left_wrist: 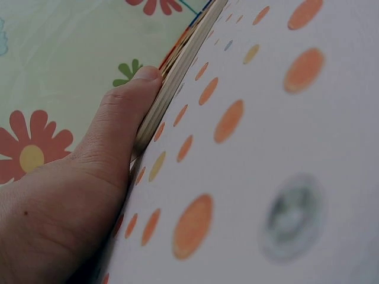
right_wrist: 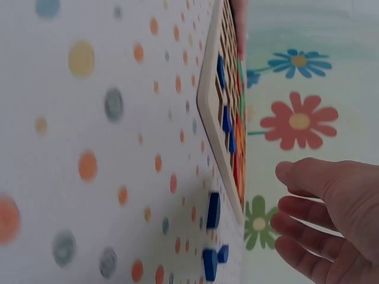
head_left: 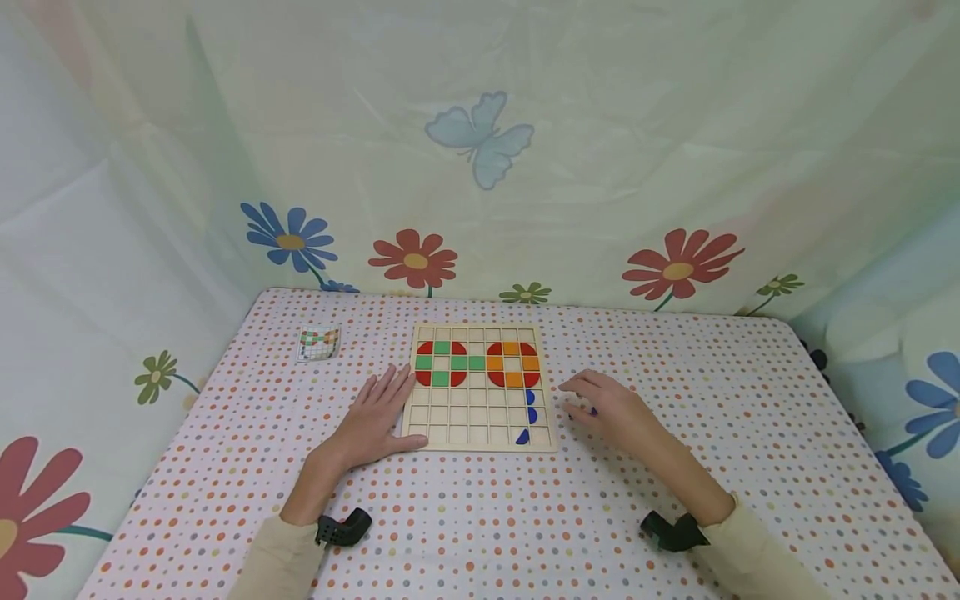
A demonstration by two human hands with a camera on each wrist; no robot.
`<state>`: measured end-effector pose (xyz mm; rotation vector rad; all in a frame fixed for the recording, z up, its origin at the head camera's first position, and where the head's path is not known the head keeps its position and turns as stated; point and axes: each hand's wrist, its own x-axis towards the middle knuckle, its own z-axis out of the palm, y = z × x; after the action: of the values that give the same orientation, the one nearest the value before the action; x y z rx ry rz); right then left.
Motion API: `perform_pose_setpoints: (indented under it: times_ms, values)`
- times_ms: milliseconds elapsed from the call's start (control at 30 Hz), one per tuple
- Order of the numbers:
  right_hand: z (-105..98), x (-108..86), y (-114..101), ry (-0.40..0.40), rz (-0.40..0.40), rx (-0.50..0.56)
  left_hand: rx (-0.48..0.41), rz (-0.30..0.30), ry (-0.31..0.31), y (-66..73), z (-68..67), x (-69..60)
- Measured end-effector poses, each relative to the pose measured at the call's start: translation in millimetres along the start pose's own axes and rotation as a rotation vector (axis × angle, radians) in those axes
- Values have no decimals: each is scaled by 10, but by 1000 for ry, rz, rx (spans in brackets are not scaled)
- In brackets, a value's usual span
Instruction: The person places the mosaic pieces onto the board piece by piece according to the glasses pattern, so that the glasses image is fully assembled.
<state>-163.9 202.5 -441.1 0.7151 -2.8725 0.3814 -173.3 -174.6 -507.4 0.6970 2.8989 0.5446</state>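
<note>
A wooden grid board [head_left: 457,414] lies on the table, with red, green and orange pieces forming two rounded squares joined by a green tile [head_left: 477,363]. Blue pieces [head_left: 532,415] sit in cells at its lower right. Along the board's left edge rests my left hand [head_left: 367,427], fingers extended and thumb at the near left corner; the left wrist view shows the thumb [left_wrist: 121,112] against the board's side. My right hand [head_left: 613,408] hovers just right of the board, fingers slightly bent, holding nothing. Below it lie several loose blue blocks [right_wrist: 214,210], partly hidden in the head view.
A small pattern card [head_left: 318,343] lies on the table left of the board. The dotted tablecloth [head_left: 480,517] covers the table, and a flowered curtain [head_left: 585,167] hangs behind it. A dark camera is strapped to each wrist.
</note>
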Motion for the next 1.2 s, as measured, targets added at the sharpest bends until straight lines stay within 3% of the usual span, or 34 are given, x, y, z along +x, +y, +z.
perform_pose_setpoints:
  times_ms: [167, 300, 533, 767, 1200]
  values:
    - [1, 57, 158, -51, 155, 39, -2, -7, -10, -6, 7, -2]
    - [34, 93, 265, -86, 216, 62, 0, -13, -12, -10, 5, -6]
    - [95, 160, 355, -90, 226, 103, -12, -17, -9, 1, -4, -17]
    - [146, 225, 399, -185, 302, 90, -20, -20, -24, 12, 17, -13]
    - [183, 295, 417, -178, 286, 105, -12, -16, 1, 18, -4, -4]
